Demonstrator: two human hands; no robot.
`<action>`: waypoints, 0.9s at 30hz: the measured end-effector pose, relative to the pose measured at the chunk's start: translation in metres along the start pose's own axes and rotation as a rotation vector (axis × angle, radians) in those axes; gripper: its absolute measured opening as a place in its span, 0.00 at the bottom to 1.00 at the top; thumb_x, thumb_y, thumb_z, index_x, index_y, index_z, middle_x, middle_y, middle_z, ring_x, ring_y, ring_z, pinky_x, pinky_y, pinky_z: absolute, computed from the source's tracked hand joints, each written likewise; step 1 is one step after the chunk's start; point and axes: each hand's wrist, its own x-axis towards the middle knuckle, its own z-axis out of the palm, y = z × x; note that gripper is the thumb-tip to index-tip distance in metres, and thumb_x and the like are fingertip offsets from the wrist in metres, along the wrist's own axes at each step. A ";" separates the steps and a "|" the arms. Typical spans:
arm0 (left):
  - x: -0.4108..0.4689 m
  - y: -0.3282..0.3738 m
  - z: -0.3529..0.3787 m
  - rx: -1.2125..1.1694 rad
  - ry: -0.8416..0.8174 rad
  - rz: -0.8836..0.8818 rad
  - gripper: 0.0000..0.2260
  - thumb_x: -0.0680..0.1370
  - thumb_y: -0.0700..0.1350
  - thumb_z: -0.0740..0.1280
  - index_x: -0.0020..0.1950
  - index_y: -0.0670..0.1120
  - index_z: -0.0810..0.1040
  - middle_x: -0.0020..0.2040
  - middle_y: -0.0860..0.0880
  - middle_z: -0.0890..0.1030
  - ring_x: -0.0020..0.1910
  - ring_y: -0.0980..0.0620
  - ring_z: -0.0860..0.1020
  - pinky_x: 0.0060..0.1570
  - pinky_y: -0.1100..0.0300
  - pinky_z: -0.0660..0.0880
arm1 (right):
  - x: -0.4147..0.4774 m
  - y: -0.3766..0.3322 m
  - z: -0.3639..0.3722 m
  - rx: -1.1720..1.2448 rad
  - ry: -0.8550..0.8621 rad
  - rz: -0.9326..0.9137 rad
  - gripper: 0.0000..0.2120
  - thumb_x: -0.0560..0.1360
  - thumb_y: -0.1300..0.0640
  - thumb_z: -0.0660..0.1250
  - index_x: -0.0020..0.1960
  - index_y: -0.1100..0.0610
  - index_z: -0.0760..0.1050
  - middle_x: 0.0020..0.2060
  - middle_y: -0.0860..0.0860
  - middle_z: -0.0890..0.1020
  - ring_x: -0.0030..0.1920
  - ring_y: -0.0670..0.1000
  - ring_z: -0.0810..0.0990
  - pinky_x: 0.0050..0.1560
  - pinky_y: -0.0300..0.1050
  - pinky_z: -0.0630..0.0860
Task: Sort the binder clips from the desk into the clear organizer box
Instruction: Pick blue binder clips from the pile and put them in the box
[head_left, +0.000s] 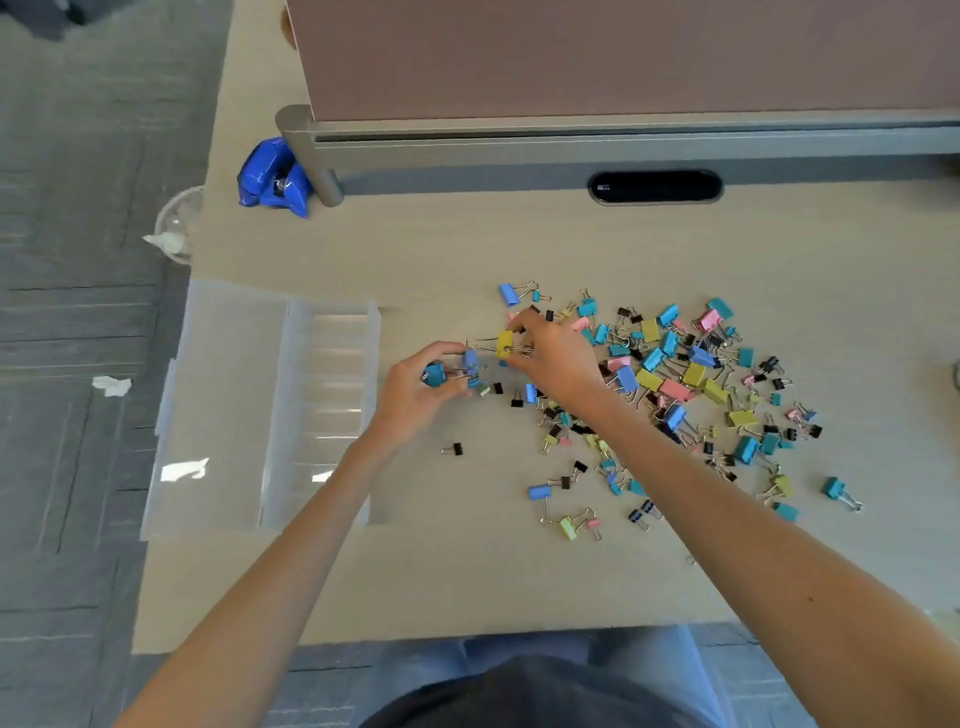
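A spread of several coloured binder clips (675, 384) in blue, teal, yellow, pink and black covers the right half of the desk. My right hand (558, 358) pinches a yellow binder clip (505, 344) at the pile's left edge. My left hand (415, 392) is curled round a teal clip (434, 374) and a blue clip (470, 359), just left of the right hand. The clear organizer box (322, 415) lies open at the desk's left edge, its lid (218, 405) folded out to the left; its narrow compartments look empty.
A blue tape dispenser (272, 179) sits at the back left beside the grey partition post (311, 156). A black cable slot (654, 187) is set in the desk's back. A lone black clip (453, 450) lies near my left wrist. Floor lies beyond the left edge.
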 end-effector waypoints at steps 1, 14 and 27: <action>-0.007 0.001 -0.010 -0.036 -0.013 0.003 0.15 0.71 0.39 0.73 0.56 0.50 0.80 0.44 0.46 0.82 0.39 0.55 0.78 0.47 0.61 0.74 | -0.003 -0.007 0.003 0.032 0.010 0.027 0.15 0.75 0.51 0.69 0.59 0.53 0.72 0.44 0.53 0.83 0.42 0.55 0.81 0.39 0.46 0.76; -0.041 -0.014 -0.115 -0.258 0.189 -0.167 0.11 0.76 0.39 0.70 0.53 0.54 0.80 0.42 0.56 0.80 0.27 0.57 0.67 0.23 0.69 0.64 | 0.003 -0.122 0.055 0.501 0.076 0.139 0.14 0.71 0.52 0.73 0.54 0.51 0.75 0.47 0.51 0.83 0.51 0.52 0.79 0.48 0.51 0.77; -0.045 -0.040 -0.144 -0.326 0.233 -0.249 0.12 0.76 0.40 0.69 0.58 0.51 0.79 0.37 0.46 0.72 0.29 0.54 0.65 0.25 0.64 0.62 | 0.013 -0.152 0.073 0.276 -0.023 -0.024 0.12 0.74 0.53 0.70 0.56 0.51 0.73 0.49 0.45 0.83 0.48 0.51 0.79 0.39 0.43 0.69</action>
